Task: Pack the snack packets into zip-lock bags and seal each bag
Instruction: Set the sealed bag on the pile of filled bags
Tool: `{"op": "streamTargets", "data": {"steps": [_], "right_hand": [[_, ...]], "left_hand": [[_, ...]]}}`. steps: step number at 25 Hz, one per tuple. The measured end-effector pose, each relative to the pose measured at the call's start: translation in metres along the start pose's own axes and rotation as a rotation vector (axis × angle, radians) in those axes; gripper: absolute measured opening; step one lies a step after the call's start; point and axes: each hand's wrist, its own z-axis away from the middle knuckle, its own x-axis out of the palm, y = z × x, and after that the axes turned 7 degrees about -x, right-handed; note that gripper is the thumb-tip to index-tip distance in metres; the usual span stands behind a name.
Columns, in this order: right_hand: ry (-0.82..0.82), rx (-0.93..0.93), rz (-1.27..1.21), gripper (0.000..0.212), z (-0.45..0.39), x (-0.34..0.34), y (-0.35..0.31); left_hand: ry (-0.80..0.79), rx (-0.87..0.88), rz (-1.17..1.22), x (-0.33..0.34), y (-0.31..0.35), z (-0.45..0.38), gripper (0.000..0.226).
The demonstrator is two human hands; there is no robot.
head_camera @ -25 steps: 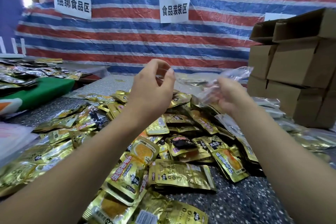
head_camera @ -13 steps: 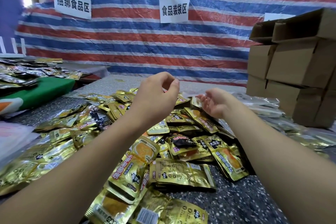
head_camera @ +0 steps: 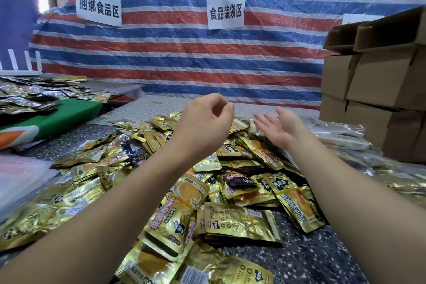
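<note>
Both bare forearms extend forward from the lower corners of the view, raised above the table. Left hand (head_camera: pixel 202 127): seen from the back, wrist bent, fingers curled so that thumb and fingertips nearly meet, nothing visibly held. Right hand (head_camera: pixel 280 128): palm turned up and toward the left hand, fingers straight and slightly spread, holding nothing.

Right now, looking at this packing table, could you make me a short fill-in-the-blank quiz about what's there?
1. The snack packets heaped on the table are mostly ____ in colour.
2. The right hand is open with its palm turned ____.
3. The stacked boxes at the right are made of ____.
4. The left hand, fingers curled, holds ____.

Missing words: gold; up; cardboard; nothing
</note>
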Motion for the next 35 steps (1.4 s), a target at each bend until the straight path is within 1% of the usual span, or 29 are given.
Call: {"op": "streamTargets", "data": {"steps": [2,5,7,9,11,12,14,16,17,18,19,21,23,25,27,30,32,33,35], "right_hand": [[-0.01,0.015,0.069,0.052,0.003,-0.002,0.002],[0.021,-0.012,0.161,0.048,0.011,-0.001,0.004],[0.033,-0.043,0.236,0.041,0.018,0.002,0.003],[0.046,-0.082,0.295,0.032,0.026,0.004,0.003],[0.062,-0.123,0.317,0.021,0.036,0.005,0.002],[0.06,-0.142,0.308,0.02,0.044,0.007,0.001],[0.032,-0.181,0.29,0.029,0.06,0.01,-0.004],[0.023,-0.207,0.301,0.034,0.077,0.013,-0.008],[0.021,-0.215,0.317,0.035,0.085,0.015,-0.008],[0.012,-0.224,0.33,0.036,0.091,0.017,-0.008],[-0.003,-0.232,0.336,0.039,0.098,0.019,-0.008],[-0.036,-0.235,0.339,0.047,0.113,0.022,-0.007],[-0.073,-0.232,0.357,0.051,0.128,0.023,-0.005],[-0.117,-0.22,0.378,0.052,0.142,0.023,0.0],[-0.164,-0.205,0.411,0.054,0.156,0.022,0.009],[-0.23,-0.188,0.568,0.059,0.172,0.02,0.027],[-0.218,-0.186,0.682,0.058,0.177,0.015,0.044],[-0.198,-0.195,0.739,0.057,0.18,0.012,0.052],[-0.189,-0.236,0.857,0.053,0.184,0.007,0.069]], "left_hand": [[-0.003,-0.002,-0.002,0.0,-0.001,0.0,0.024],[-0.021,-0.015,-0.007,0.002,-0.002,0.0,0.025],[-0.05,-0.01,-0.029,0.004,-0.003,0.001,0.024],[-0.07,0.017,-0.057,0.006,-0.006,0.001,0.018],[-0.057,0.043,-0.058,0.008,-0.005,0.002,0.01],[-0.041,0.059,-0.063,0.007,-0.003,0.003,0.012],[-0.028,0.098,-0.094,0.005,0.001,0.007,0.03],[-0.087,0.086,-0.099,0.005,0.006,0.012,0.053],[-0.125,0.07,-0.111,0.005,0.008,0.016,0.059],[-0.167,0.059,-0.142,0.006,0.008,0.021,0.06],[-0.219,0.06,-0.199,0.007,0.006,0.027,0.056],[-0.33,0.083,-0.329,0.002,0.0,0.04,0.039],[-0.375,0.074,-0.352,-0.011,-0.011,0.048,0.019],[-0.345,0.02,-0.295,-0.029,-0.023,0.053,0.01],[-0.267,-0.024,-0.261,-0.039,-0.038,0.058,0.012],[-0.162,-0.084,-0.253,-0.038,-0.056,0.071,0.012],[-0.083,-0.066,-0.276,-0.037,-0.063,0.081,0.014],[-0.036,-0.047,-0.291,-0.039,-0.063,0.084,0.02],[0.047,-0.023,-0.348,-0.046,-0.064,0.083,0.041]]}}
